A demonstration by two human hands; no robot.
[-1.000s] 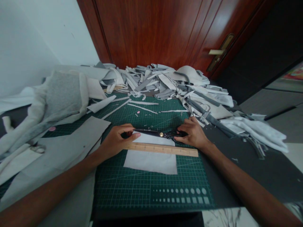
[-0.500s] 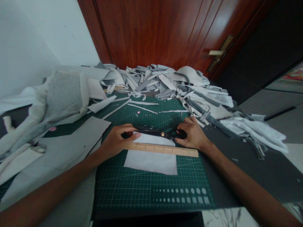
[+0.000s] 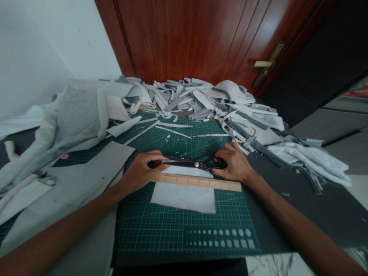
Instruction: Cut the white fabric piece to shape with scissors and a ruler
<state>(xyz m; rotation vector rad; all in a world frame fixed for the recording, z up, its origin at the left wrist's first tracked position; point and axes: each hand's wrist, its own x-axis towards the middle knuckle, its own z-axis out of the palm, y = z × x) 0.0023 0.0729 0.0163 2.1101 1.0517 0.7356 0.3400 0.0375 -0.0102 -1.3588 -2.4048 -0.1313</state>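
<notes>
My right hand (image 3: 232, 163) is closed around the handles of black scissors (image 3: 197, 164), which lie sideways with their blades pointing left. The blades cross the far edge of a white fabric piece (image 3: 184, 197). At the blade tips, my left hand (image 3: 146, 168) has thumb and fingers pinched on the fabric's far left corner; the exact grip is partly hidden. Across the fabric lies a wooden ruler (image 3: 198, 181), its left end beside my left hand. Everything rests on a green cutting mat (image 3: 161, 234).
Grey and white fabric scraps (image 3: 186, 97) are heaped along the back and right. On the left lie a large pale fabric sheet (image 3: 94, 191) and a thick grey fleece piece (image 3: 77, 111). Thin strips (image 3: 172, 130) are scattered on the mat. A wooden door (image 3: 184, 38) stands behind.
The scissors have shifted slightly left and toward me, and the near blade now covers more of the fabric's far edge. My hands, the ruler and the mat stay almost where they were.
</notes>
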